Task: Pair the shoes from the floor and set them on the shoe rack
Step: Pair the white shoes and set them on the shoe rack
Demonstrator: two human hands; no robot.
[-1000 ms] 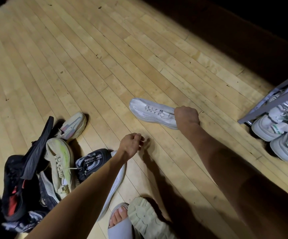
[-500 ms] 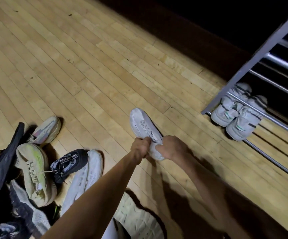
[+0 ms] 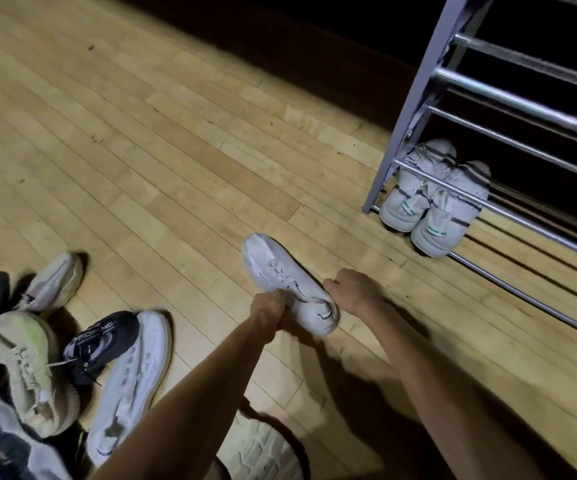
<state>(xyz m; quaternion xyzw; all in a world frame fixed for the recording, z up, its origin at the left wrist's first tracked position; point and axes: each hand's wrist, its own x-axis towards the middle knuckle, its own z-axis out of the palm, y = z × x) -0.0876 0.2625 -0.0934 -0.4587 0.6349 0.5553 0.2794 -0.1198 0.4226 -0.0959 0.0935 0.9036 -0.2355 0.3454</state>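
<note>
Left hand [image 3: 269, 305] pinches the white sneaker [image 3: 289, 284] at its collar, right hand [image 3: 352, 289] curled against the heel side, grip unclear. Sneaker sits left of the shoe rack [image 3: 415, 109], whose bottom rails carry a white pair [image 3: 429, 202].

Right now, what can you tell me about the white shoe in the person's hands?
The white shoe is a low lace-up sneaker with white laces and small dark marks by the heel. Its toe points away, toward the upper left. The left hand grips its heel opening; the right hand touches its other side. Whether it rests on the wooden floor is unclear.
</note>
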